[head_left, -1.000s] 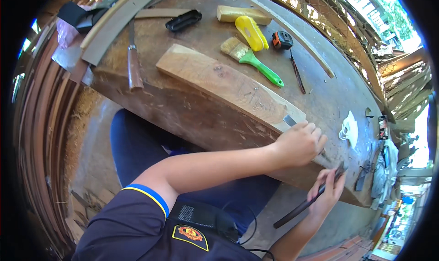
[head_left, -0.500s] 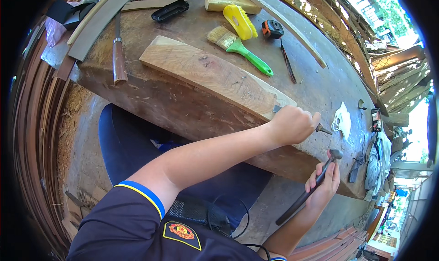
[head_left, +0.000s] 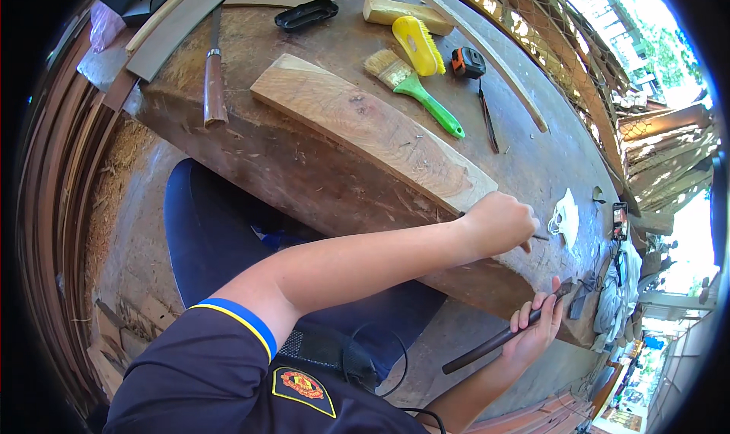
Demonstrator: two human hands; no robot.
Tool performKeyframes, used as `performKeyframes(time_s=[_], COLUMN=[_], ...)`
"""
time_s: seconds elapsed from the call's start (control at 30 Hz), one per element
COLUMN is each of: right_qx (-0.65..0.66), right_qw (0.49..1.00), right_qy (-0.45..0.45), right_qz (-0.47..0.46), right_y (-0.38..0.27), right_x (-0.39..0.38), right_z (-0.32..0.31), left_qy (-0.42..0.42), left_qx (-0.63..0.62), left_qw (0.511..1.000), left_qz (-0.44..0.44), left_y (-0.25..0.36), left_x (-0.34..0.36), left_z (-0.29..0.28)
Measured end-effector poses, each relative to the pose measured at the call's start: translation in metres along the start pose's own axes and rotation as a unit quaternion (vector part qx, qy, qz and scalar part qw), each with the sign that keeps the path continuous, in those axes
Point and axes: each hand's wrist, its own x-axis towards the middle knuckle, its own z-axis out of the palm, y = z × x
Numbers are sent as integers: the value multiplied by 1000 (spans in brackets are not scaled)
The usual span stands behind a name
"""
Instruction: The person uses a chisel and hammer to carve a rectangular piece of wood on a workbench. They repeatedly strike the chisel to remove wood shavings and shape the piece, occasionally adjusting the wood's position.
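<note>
My left hand (head_left: 499, 225) is closed around a chisel, at the near right end of a thick wooden board (head_left: 365, 122). Most of the chisel is hidden in the fist; only the rear tip of its handle (head_left: 541, 237) pokes out on the right. Lower and further right, my right hand (head_left: 534, 331) grips a hammer (head_left: 479, 352) whose dark handle slants down to the left. The hammer's head is up by the fingertips, partly hidden. A few small metal bits (head_left: 414, 142) lie on the board's top, which has a dark knot.
Behind the board on the workbench (head_left: 228, 160) lie a green-handled paintbrush (head_left: 432, 108), a yellow brush (head_left: 417, 44), a tape measure (head_left: 468, 63) and a wood block (head_left: 380, 12). A wooden-handled saw or knife (head_left: 214, 92) sits left; a white mask (head_left: 564, 219) and phone (head_left: 620, 221) right.
My left hand has shifted right and down with the chisel, off the board's top toward its end. My right hand with the hammer has dropped lower. The whole view has shifted slightly.
</note>
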Motion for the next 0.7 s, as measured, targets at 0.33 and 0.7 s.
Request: performKeyframes(time_s=[0.33,0.7], right_qx=[-25,-1], right_qw=[1000,996], right_qy=[-10,-62], right_qz=[8,71], right_y=[20,21], right_x=[10,24], right_z=[-1,8], left_qy=[-36,-49], left_qx=[72,13], left_qw=[997,997], left_qz=[16,63], left_y=[-8,-24], left_x=[-2,-13], left_z=[6,4])
